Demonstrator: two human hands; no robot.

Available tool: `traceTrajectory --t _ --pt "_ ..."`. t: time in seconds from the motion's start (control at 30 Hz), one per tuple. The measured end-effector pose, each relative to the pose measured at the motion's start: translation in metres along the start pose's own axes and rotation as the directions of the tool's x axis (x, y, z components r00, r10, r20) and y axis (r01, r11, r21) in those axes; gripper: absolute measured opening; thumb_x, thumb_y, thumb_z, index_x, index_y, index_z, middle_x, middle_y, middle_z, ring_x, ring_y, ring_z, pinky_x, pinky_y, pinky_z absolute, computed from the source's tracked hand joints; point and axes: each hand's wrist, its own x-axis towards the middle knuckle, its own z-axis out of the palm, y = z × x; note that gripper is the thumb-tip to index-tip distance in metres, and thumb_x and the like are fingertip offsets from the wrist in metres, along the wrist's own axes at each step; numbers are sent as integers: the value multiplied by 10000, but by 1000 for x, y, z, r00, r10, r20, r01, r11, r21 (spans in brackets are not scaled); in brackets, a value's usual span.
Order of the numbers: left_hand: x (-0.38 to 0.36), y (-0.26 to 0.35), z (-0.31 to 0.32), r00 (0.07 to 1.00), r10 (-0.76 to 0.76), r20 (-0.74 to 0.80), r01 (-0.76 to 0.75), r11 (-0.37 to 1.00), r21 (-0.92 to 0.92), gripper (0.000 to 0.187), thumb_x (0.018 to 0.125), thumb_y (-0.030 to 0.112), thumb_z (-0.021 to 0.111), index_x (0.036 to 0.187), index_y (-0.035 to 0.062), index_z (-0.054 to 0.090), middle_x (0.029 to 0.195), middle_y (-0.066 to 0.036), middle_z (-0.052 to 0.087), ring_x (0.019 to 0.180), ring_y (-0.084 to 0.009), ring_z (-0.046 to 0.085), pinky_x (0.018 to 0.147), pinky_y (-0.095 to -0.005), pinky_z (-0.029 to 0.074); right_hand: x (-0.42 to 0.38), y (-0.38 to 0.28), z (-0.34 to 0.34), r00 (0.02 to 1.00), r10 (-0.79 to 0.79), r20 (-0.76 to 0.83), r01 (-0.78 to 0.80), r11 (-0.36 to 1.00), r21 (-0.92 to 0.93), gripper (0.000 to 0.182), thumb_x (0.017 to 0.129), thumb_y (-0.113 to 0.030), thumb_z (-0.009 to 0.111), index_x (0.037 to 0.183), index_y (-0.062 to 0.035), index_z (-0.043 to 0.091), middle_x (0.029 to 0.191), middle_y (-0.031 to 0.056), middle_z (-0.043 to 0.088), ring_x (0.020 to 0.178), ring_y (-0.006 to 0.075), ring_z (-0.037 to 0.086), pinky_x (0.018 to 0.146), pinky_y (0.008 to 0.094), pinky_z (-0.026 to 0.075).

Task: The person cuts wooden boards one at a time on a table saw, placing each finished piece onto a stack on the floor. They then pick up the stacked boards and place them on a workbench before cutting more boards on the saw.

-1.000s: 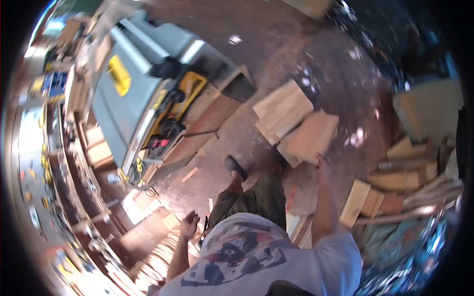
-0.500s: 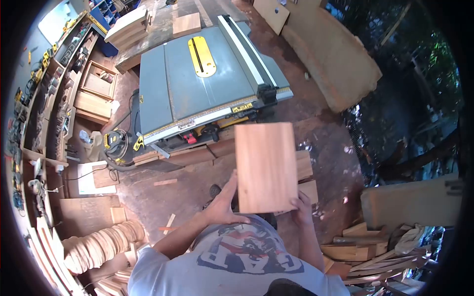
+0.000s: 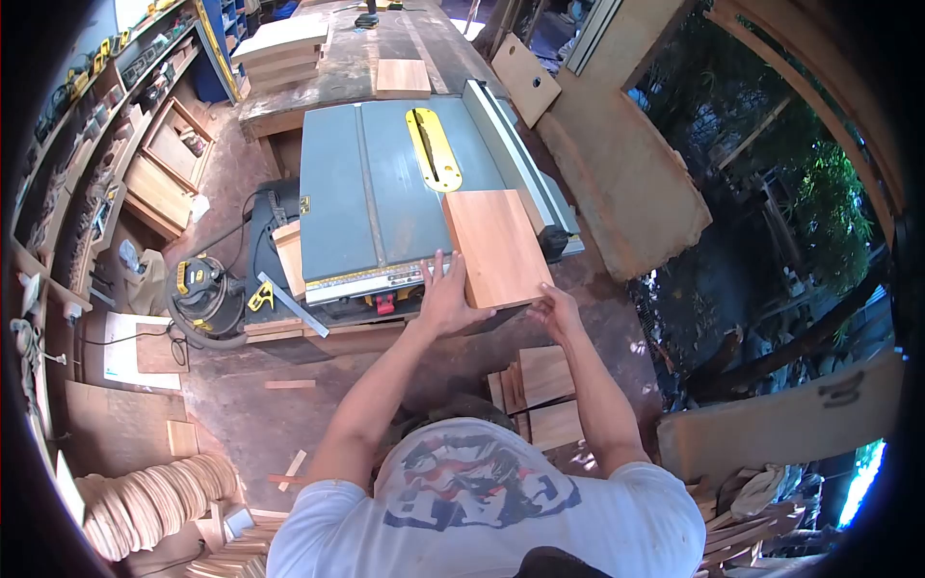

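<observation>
A flat wooden board (image 3: 501, 246) lies over the front right of the table saw's grey top (image 3: 342, 193), beside the fence (image 3: 515, 164). Its far end is close to the yellow throat plate (image 3: 434, 149), while its near end overhangs the saw's front edge. My left hand (image 3: 446, 297) is at the board's near left corner, fingers spread along the side and thumb by the near edge. At the near right corner, my right hand (image 3: 557, 312) grips the board between thumb and fingers; some fingertips are hidden beneath it.
Behind the saw, a workbench (image 3: 332, 91) carries a wooden block (image 3: 403, 77) and stacked boards (image 3: 281, 48). More wood pieces (image 3: 544, 376) are stacked low in front of me. A shop vacuum (image 3: 200, 289) stands left of the saw; a large slab (image 3: 626, 183) leans at right.
The board has moved forward from in front of my body onto the saw top, with both arms now stretched out. My view has tilted and shifted slightly.
</observation>
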Motion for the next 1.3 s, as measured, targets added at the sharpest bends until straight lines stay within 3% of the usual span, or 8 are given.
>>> traceTrajectory --t 0.17,0.33,0.5,0.6,0.7,0.77,0.83,1.3 --pt "23 -9 1 1000 -6 -24 6 1000 -23 1321 644 638 818 1504 -137 183 1557 -329 294 1500 -506 113 1200 -643 7 -21 -34 32 715 -585 383 461 -18 -887 833 742 -299 819 1406 52 457 1402 196 504 1294 359 470 1064 519 422" --pt "29 -13 -4 1000 -5 21 6 999 -36 1310 641 645 815 1500 -135 206 1548 -324 313 1496 -509 126 1201 -648 24 -16 -78 93 686 -32 727 554 -625 -550 1101 626 -273 867 1502 61 290 1573 229 312 1496 411 222 1223 521 221" --pt "13 -16 5 986 77 -150 -74 997 25 1109 718 568 799 1469 -101 332 1524 -292 380 1471 -487 234 1200 -630 125 33 -86 104 757 98 646 473 -764 -439 1024 691 -233 814 1497 107 281 1572 282 305 1453 422 338 1198 522 273" --pt "-37 -24 39 947 -40 -319 -122 873 -473 863 831 497 735 1427 -55 443 1505 -233 451 1430 -422 360 1160 -587 268 36 -78 100 734 98 673 474 -783 -403 980 712 -236 790 1476 135 300 1545 312 334 1442 436 349 1188 516 286" --pt "-85 -79 117 824 -566 4 219 312 -924 699 913 487 637 1385 -15 522 1477 -180 509 1373 -348 456 1089 -510 383 36 -79 104 746 119 655 473 -787 -396 1012 681 -252 821 1470 131 316 1542 312 336 1434 439 357 1185 514 292" --pt "-90 -125 125 565 -753 337 32 -388 -921 766 929 519 584 1470 3 416 1495 -150 497 1358 -323 465 1095 -470 367 29 -80 110 773 153 615 483 -771 -415 1140 621 -301 878 1486 133 276 1563 316 297 1442 435 345 1203 501 272" --pt "-90 -199 162 602 -703 378 -167 -574 -802 913 900 564 567 1546 6 243 1520 -126 462 1393 -310 414 1132 -458 305 28 -84 112 750 131 649 497 -759 -421 1094 615 -280 873 1465 133 322 1537 311 339 1411 448 382 1181 518 302" --pt "-46 -182 119 538 -704 463 -469 -707 -530 892 822 639 569 1418 -1 393 1489 -106 460 1416 -288 333 1194 -460 143 33 -86 117 777 138 614 483 -756 -442 1041 655 -206 832 1475 141 292 1548 329 313 1435 449 355 1207 512 265"
